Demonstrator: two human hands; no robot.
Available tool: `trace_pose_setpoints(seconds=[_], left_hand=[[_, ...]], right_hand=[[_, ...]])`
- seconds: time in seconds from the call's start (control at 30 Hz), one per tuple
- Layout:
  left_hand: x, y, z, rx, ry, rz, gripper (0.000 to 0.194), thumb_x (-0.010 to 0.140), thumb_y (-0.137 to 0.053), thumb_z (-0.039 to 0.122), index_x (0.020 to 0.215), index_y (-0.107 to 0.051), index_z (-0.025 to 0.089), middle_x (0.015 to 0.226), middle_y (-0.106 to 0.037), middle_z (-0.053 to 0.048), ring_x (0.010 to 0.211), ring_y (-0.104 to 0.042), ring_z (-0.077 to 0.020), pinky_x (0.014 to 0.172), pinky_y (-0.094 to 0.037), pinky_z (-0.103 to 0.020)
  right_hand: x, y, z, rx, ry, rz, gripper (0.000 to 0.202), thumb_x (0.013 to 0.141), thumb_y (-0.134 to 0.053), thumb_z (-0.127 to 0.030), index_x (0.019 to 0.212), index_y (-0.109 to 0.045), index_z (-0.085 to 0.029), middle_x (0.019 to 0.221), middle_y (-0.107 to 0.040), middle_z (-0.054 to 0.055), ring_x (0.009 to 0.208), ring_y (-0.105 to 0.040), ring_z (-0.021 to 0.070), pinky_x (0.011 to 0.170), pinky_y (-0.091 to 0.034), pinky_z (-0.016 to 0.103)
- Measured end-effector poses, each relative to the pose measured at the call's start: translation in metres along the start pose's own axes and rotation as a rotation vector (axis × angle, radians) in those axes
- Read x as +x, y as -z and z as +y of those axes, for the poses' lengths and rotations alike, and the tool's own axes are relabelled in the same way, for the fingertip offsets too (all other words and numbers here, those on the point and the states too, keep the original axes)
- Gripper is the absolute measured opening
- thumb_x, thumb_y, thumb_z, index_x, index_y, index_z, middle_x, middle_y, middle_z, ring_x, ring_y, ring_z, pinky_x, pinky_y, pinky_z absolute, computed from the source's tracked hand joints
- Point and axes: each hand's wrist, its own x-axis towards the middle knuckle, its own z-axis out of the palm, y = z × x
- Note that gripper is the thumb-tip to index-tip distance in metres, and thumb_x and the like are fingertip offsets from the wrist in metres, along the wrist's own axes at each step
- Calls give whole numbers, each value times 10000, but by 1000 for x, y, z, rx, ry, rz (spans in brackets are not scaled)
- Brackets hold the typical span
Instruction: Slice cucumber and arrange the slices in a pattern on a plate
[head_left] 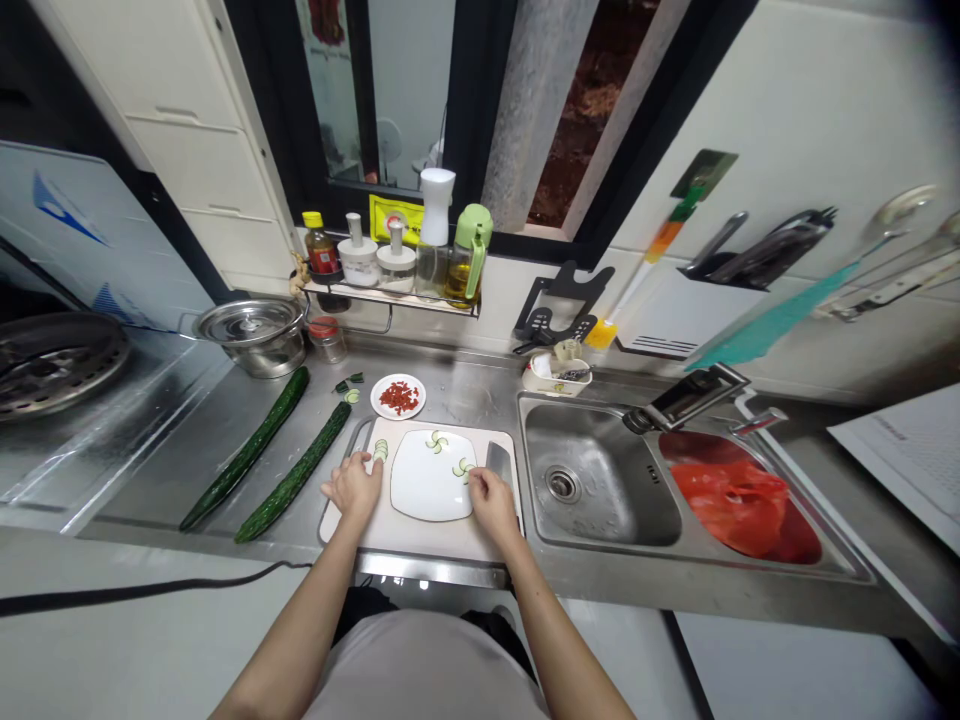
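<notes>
A white squarish plate (pixel 427 490) lies on the cutting board (pixel 442 540). Thin cucumber slices (pixel 436 442) form a pinwheel near its far edge, and a second pinwheel of slices (pixel 462 466) sits by its right corner. My right hand (pixel 493 503) is at that corner, fingers pinched together; what they hold, if anything, is hidden. On the board's left side, my left hand (pixel 355 488) rests with its fingers loosely apart, its fingertips beside a short row of cucumber slices (pixel 381 450). A broad grey blade (pixel 497 460) lies right of the plate.
Two whole cucumbers (pixel 296 475) lie left of the board. Behind it stand a small plate of red pieces (pixel 399 398) and some cucumber scraps (pixel 349 388). A lidded steel pot (pixel 259 335) is at the back left. To the right is a double sink (pixel 600 540) with a red bag (pixel 739 505).
</notes>
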Motion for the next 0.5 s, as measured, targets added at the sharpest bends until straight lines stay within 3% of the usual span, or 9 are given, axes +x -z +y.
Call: trace_pose_setpoints(seconds=[0.17,0.5], left_hand=[[2,-3,1,2,-20,18,307,809,-525,457,950,-669,224,1005,-674,-116,1013,-532,-322,878,-295,-452],[6,-2,0,-109,-18,5,187,785,-563,360,878,-662,232,908,-694,-53,966,-572,-268,890,-321,-430]], right_hand=[[-8,6,2,13,-7,11,287,830,-429,-268,930,-680,-171,832,-697,67,712,-598,181,657,-439,270],[-20,4,-2,12,-48,41,277,831,-431,-284,903,-675,-176,754,-671,47,675,-587,176,628,-427,260]])
